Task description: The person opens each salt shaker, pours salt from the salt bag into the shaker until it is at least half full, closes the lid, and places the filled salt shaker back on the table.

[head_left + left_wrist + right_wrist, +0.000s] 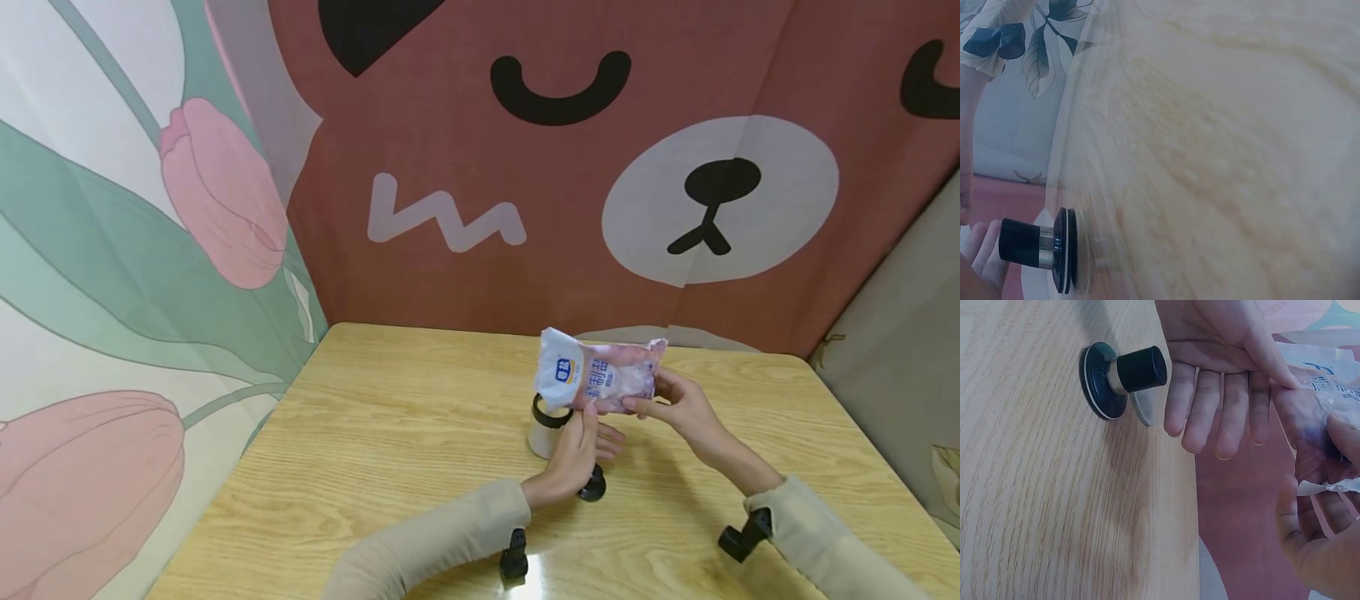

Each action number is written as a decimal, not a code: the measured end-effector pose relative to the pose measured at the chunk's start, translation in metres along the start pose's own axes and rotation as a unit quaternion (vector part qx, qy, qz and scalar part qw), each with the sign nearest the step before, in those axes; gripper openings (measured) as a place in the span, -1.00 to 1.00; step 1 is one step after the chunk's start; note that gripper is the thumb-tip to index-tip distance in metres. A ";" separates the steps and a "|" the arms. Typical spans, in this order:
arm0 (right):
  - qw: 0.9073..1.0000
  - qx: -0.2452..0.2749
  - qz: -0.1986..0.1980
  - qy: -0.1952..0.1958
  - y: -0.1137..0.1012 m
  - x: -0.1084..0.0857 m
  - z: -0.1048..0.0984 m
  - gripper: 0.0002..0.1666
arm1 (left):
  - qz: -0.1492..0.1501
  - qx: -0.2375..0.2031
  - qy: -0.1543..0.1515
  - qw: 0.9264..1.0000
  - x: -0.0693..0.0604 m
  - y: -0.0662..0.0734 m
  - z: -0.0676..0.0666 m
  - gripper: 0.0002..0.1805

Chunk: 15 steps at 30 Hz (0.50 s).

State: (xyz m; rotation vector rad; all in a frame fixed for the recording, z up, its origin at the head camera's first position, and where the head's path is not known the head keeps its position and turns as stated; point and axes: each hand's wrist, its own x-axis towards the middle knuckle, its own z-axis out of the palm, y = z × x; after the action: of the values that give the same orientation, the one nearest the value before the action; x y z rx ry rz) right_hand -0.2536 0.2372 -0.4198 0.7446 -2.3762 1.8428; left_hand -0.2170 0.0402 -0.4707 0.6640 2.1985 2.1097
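Observation:
A pink and white packet of salt is held up above the table, its printed front towards the head camera. My right hand grips its right end between thumb and fingers. Below the packet, my left hand has its fingers stretched out straight, with the thumb touching the packet's lower edge, as the right wrist view shows. Behind that hand stands a pale jar with a black rim, partly hidden by packet and hand. A black knobbed lid lies on the table beside the left hand.
The wooden table reaches back to a hanging cloth with a bear print. A flower-patterned cloth hangs along the left side, and a pale one along the right.

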 end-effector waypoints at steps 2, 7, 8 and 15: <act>1.000 0.001 -0.001 -0.001 0.000 0.000 0.000 -0.61 | -0.002 -0.003 0.000 1.000 0.000 0.000 0.000 -0.49; 1.000 -0.001 0.002 0.002 0.000 -0.001 -0.001 -0.60 | -0.001 -0.011 0.001 1.000 0.000 0.000 0.001 -0.50; 1.000 -0.003 0.003 0.002 0.000 -0.001 -0.001 -0.60 | 0.000 -0.012 0.001 1.000 0.001 0.000 0.002 -0.49; 1.000 -0.007 0.001 0.003 -0.002 -0.001 -0.002 -0.62 | 0.006 -0.012 0.001 1.000 0.003 -0.001 0.002 -0.49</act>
State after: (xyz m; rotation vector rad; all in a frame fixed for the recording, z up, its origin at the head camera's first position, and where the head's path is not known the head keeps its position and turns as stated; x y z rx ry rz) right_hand -0.2528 0.2393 -0.4173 0.7350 -2.3836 1.8244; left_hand -0.2190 0.0432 -0.4707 0.6756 2.1719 2.1395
